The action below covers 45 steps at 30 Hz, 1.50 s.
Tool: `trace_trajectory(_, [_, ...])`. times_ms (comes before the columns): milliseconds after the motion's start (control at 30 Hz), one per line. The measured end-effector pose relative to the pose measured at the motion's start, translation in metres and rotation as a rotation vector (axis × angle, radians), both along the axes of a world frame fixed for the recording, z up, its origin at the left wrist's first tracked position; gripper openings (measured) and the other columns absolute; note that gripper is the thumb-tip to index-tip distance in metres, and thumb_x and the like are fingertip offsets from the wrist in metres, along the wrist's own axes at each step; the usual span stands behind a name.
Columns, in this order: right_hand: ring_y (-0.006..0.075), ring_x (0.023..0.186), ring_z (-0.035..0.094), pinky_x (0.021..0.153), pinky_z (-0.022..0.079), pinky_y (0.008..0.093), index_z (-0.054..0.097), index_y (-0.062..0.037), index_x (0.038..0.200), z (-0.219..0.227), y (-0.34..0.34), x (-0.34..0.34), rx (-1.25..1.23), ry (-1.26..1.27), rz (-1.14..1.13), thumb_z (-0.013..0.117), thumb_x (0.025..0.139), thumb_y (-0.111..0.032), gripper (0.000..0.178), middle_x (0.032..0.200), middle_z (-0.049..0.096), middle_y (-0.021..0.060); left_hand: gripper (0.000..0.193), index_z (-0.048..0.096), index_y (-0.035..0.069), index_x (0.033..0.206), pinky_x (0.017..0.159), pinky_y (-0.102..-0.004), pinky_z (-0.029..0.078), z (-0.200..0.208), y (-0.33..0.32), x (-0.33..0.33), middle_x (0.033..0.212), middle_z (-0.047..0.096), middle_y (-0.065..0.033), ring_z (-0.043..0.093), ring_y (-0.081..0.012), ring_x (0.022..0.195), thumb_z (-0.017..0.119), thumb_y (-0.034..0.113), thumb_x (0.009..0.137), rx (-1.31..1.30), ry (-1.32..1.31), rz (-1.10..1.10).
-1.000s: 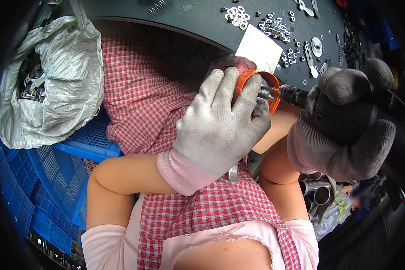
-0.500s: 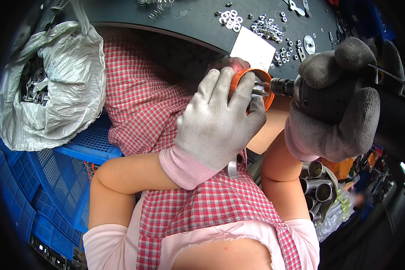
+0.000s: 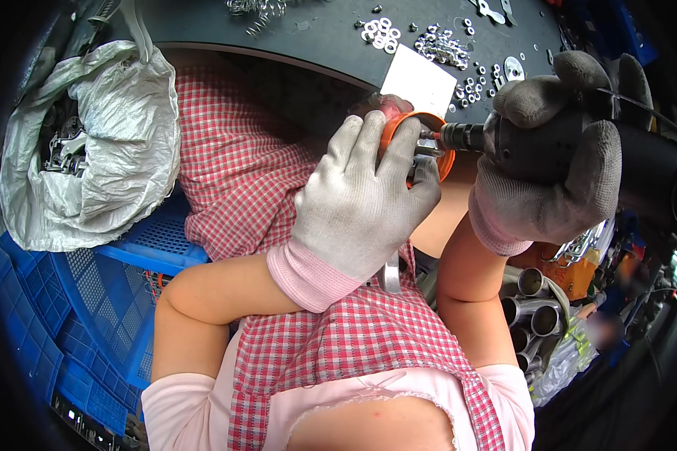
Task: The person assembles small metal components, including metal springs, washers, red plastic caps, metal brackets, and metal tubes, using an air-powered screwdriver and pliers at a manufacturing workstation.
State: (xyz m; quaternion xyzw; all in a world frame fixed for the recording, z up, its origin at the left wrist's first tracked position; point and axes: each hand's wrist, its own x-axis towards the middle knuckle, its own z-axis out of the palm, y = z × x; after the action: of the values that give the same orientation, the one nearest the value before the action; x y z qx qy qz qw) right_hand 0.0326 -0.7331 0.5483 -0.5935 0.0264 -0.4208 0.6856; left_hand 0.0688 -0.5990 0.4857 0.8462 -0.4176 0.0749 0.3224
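My left hand (image 3: 357, 203), in a grey-white glove with a pink cuff, holds an orange cup-like ring (image 3: 390, 135) above my lap. Its fingers curl over the ring's near side, and a small metal part (image 3: 429, 150) shows inside the opening. My right hand (image 3: 557, 161), in a darker soiled glove, grips a black power screwdriver (image 3: 530, 154). The driver's dark chuck (image 3: 462, 137) points left, with its tip at the metal part inside the ring. How the tip meets that part is too small to tell.
On the dark table (image 3: 308, 45) lie white washers (image 3: 381, 34), many small metal fittings (image 3: 441, 46) and a sheet of white paper (image 3: 417, 79). A white woven sack (image 3: 128, 135) of metal parts rests on blue crates (image 3: 105, 301) at left. Metal tubes (image 3: 545, 319) stand lower right.
My right hand and the driver have shifted left, bringing the chuck closer to the ring. My left hand keeps its grip nearly in place.
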Motion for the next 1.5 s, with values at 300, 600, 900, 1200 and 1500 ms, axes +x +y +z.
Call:
trace_trajectory(300, [0.0206,0.076,0.056,0.045,0.045,0.0258,0.034,-0.0028,0.135,0.015,-0.028,-0.021,-0.275,0.016,-0.218,0.042,0.091,-0.030,0.052,0.116,0.055,0.0188,0.033,0.061,0.018,0.101,0.081,-0.0382,0.051,0.007,0.006,0.010,0.116,0.055,-0.0065,0.056,-0.0323,0.102,0.066,0.021,0.069,0.125,-0.229,-0.251])
trace_trajectory(600, [0.0077,0.056,0.054,0.052,0.045,0.0208,0.052,0.0027,0.109,0.022,-0.013,-0.021,0.156,0.321,-0.448,0.059,0.079,-0.002,0.031,0.075,0.060,0.0026,0.043,0.062,0.013,0.110,0.095,-0.0505,0.041,0.017,0.018,0.016,0.123,0.052,-0.0149,0.048,-0.0365,0.116,0.067,0.008,0.068,0.163,-0.229,-0.333])
trace_trajectory(900, [0.0131,0.064,0.061,0.061,0.051,0.0267,0.052,0.0018,0.104,0.003,-0.005,-0.022,-0.086,0.430,-0.587,0.067,0.073,-0.007,0.035,0.072,0.062,0.0069,0.036,0.056,0.006,0.072,0.057,-0.0343,0.041,0.094,-0.045,0.036,0.064,0.052,-0.0049,0.052,-0.0234,0.058,0.068,0.040,0.080,-0.404,-0.111,-0.483])
trace_trajectory(1200, [0.0291,0.077,0.067,0.066,0.053,0.0355,0.051,-0.0063,0.117,-0.014,-0.003,-0.018,-0.406,0.497,-0.892,0.074,0.073,-0.024,0.053,0.087,0.066,0.0118,0.031,0.055,0.010,0.071,0.053,-0.0335,0.046,0.099,-0.076,0.006,0.067,0.054,-0.0054,0.058,-0.0220,0.059,0.065,0.038,0.075,-0.399,-0.157,-0.157])
trace_trajectory(1500, [0.0313,0.078,0.067,0.067,0.053,0.0359,0.053,-0.0079,0.115,-0.012,0.000,-0.018,-0.736,0.503,-0.862,0.071,0.076,-0.020,0.045,0.086,0.066,0.0166,0.014,0.062,0.014,0.084,0.057,-0.0347,0.046,0.105,-0.072,0.039,0.071,0.047,-0.0029,0.053,-0.0214,0.065,0.065,0.013,0.071,-0.306,-0.540,-0.465])
